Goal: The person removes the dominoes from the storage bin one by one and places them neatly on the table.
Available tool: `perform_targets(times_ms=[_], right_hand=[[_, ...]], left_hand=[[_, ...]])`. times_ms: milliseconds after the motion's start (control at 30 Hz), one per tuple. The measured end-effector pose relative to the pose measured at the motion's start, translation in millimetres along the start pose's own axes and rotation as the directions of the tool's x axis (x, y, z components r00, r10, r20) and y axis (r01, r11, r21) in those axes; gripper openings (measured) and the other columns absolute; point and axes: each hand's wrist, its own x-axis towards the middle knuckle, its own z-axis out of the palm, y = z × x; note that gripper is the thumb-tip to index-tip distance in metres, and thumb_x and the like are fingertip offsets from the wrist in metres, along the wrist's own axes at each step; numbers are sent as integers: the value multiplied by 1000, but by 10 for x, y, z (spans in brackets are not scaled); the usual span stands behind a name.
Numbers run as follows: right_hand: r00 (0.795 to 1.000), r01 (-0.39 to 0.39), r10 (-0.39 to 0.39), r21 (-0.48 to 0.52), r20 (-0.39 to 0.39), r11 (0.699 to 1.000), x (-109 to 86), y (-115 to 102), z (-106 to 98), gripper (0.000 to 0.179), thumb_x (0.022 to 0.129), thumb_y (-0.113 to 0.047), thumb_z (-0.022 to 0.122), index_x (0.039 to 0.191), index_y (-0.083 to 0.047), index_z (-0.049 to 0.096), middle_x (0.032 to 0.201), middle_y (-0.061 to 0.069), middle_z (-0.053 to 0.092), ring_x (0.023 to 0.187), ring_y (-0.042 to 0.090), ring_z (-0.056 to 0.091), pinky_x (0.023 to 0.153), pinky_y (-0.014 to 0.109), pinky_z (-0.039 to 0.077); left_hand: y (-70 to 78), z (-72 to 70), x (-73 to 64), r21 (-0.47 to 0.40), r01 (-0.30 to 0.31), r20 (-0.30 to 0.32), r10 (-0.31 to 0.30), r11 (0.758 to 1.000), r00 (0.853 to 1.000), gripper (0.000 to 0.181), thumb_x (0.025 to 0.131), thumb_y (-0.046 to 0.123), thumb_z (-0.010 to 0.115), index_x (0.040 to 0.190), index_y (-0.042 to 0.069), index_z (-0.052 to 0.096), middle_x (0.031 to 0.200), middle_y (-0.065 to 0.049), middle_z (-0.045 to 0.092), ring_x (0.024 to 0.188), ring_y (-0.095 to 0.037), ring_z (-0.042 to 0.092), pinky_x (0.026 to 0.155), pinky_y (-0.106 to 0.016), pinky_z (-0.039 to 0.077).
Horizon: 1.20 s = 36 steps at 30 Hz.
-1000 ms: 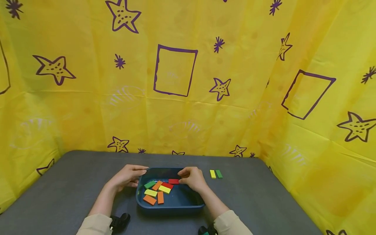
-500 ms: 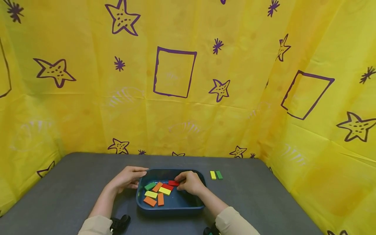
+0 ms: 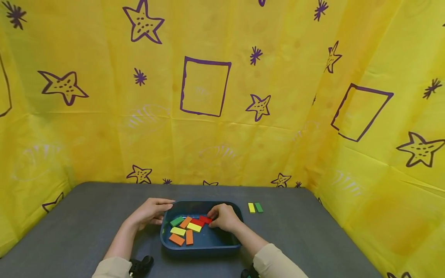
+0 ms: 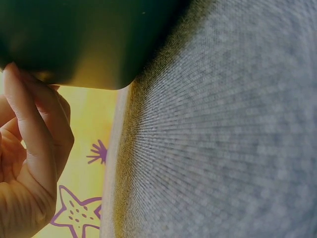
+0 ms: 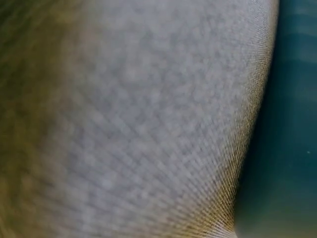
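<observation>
A dark blue tray (image 3: 201,249) holds several flat coloured blocks, mostly in its left half. My left hand (image 3: 149,213) grips the tray's far left corner; the left wrist view has its fingertips (image 4: 14,74) against the outer wall. Inside the tray, my right hand (image 3: 224,219) pinches the right end of a red block (image 3: 205,219). Just left of that lies a second red block (image 3: 197,222), partly under a yellow block (image 3: 194,227). Around them are a green block (image 3: 177,221) and an orange block (image 3: 185,222). The right wrist view shows the tray wall but no hand.
Outside the tray, to the back right, a yellow block (image 3: 251,208) and a green block (image 3: 259,207) lie side by side on the dark grey table (image 3: 299,231). A yellow patterned curtain (image 3: 222,146) hangs behind the table and at both sides.
My right hand has moved left and toward the tray's middle. The red block at its fingers has turned and come nearer to the other red block. My left hand keeps its place.
</observation>
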Motion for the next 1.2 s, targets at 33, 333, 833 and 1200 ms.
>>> perform_targets(times_ms=[33, 333, 833, 1200], right_hand=[[1000, 0, 0, -7, -2, 1000, -2, -4, 2, 23, 70, -4, 86, 91, -3, 76, 85, 9, 75, 76, 13, 67, 62, 22, 52], [1000, 11, -12, -61, -14, 998, 7, -38, 25, 18, 71, -2, 84, 87, -2, 76, 80, 8, 74, 70, 10, 64, 64, 21, 53], [991, -9, 24, 110, -133, 994, 13, -28, -27, 17, 76, -6, 79, 92, -1, 76, 84, 10, 75, 70, 11, 65, 62, 22, 54], [968, 7, 61, 268, -245, 964, 42, 17, -89, 19, 78, -9, 80, 96, -4, 77, 91, 12, 77, 75, 15, 72, 66, 24, 59]], left_hand=[[0, -1, 2, -1, 2, 2, -2, 1000, 1000, 52, 99, 28, 59, 142, -1, 50, 96, -5, 69, 59, -11, 52, 58, -22, 54], [-1, -13, 19, -7, 8, 4, -8, 1000, 1000, 53, 99, 29, 59, 142, -1, 50, 97, -5, 68, 58, -10, 52, 58, -21, 53], [-15, -12, 13, -4, -5, 5, 5, 1000, 1000, 53, 99, 29, 59, 141, -2, 51, 98, -7, 70, 60, -11, 55, 60, -22, 55], [-17, -12, 17, -10, -2, 4, 2, 1000, 1000, 54, 98, 30, 60, 142, -1, 51, 99, -7, 69, 59, -10, 53, 59, -21, 54]])
